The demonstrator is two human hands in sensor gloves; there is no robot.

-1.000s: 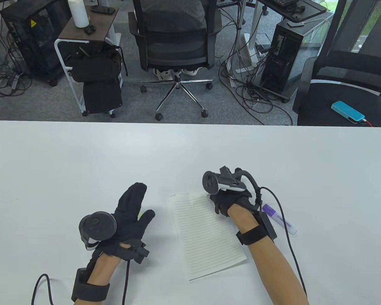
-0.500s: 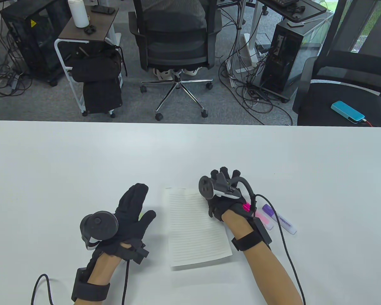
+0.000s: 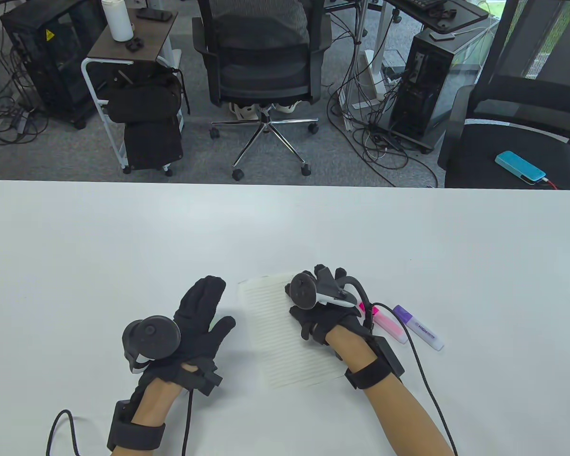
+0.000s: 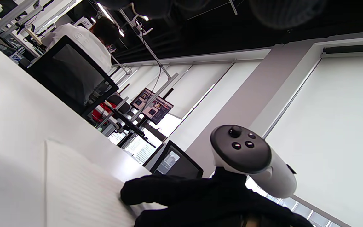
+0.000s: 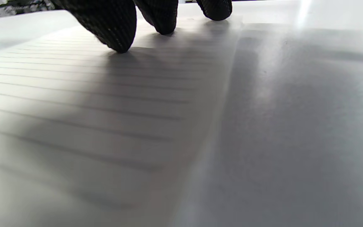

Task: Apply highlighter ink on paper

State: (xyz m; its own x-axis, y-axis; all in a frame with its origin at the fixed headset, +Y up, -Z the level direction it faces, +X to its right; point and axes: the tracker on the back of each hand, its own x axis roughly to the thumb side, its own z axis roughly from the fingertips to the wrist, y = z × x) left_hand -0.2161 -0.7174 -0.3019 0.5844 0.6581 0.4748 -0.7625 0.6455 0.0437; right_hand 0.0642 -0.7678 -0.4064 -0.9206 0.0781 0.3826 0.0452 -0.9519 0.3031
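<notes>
**No ink on the page yet**

The lined paper (image 3: 285, 332) lies unmarked on the bench (image 3: 76, 247). The right hand (image 3: 320, 316) presses it flat with straight fingers; the left hand (image 3: 197, 316) rests open just beside it. Both highlighters, pink (image 3: 389, 325) and purple (image 3: 418, 334), lie untouched, caps on. Picking, uncapping and stroking remain.

The right wrist view alone shows fingertips (image 5: 115, 28) touching the sheet; the table view alone shows the pens.

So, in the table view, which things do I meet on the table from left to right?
left hand → lined paper → right hand, resting on the paper → pink highlighter → purple highlighter
</notes>
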